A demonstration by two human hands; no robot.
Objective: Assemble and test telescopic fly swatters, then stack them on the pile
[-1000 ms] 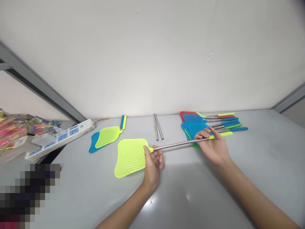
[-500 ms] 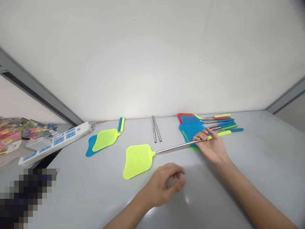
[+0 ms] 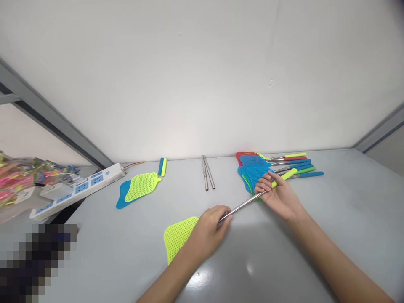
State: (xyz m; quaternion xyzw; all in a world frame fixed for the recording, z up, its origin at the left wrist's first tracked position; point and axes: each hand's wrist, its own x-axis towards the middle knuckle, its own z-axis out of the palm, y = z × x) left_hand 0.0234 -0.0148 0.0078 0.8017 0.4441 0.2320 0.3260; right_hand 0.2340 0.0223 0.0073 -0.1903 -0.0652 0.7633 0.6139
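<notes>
Both hands are on one fly swatter (image 3: pixel 181 236) with a yellow-green perforated head, a metal rod and a yellow-green grip. My left hand (image 3: pixel 211 231) is closed around the rod near the head, hiding the head's neck and part of its right side. Higher up to the right, my right hand (image 3: pixel 277 193) has its fingers curled over the rod where it meets the grip, palm turned up. Just behind my right hand lies a pile of fly swatters (image 3: pixel 256 174) with red, blue and green heads, partly covered by the fingers.
Two metal rods (image 3: pixel 208 173) lie near the wall. Left of them are a blue and a yellow-green grip (image 3: pixel 164 167) and loose swatter heads (image 3: pixel 142 187), yellow-green over blue. A white power strip (image 3: pixel 78 189) and bagged colourful items (image 3: pixel 28 179) sit at the left edge.
My left hand, earlier apart from the swatter, has closed on its rod. The swatter's head end has come nearer to me, and the rod slants more steeply in my right hand.
</notes>
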